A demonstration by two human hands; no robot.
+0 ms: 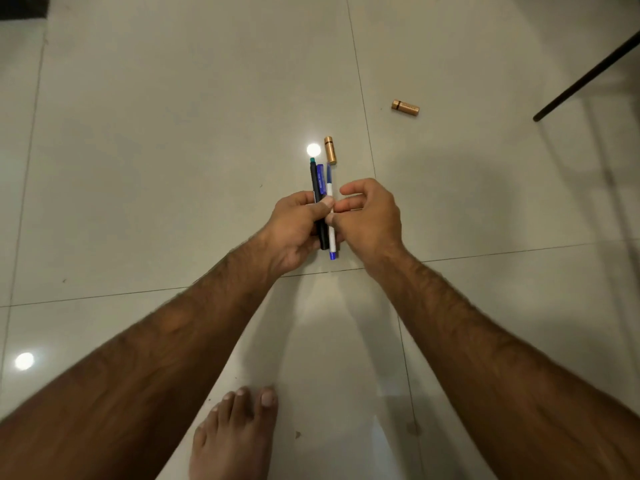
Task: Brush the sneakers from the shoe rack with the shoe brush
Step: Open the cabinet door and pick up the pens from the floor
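No sneaker, shoe rack or shoe brush is in view. My left hand (294,226) grips a bundle of pens (323,192) above the tiled floor: a black one with a green tip, a dark blue one and a white one with a blue cap. My right hand (367,220) is beside them, its thumb and fingertips pinching the white pen (330,188) near its middle. The pens' lower ends stick out below both hands.
Two gold cylinders lie on the floor, one (330,150) just beyond the pens, the other (405,108) farther right. A dark furniture leg (585,77) slants in at top right. My bare foot (235,431) is at the bottom. Dark furniture fills the top left corner (20,5).
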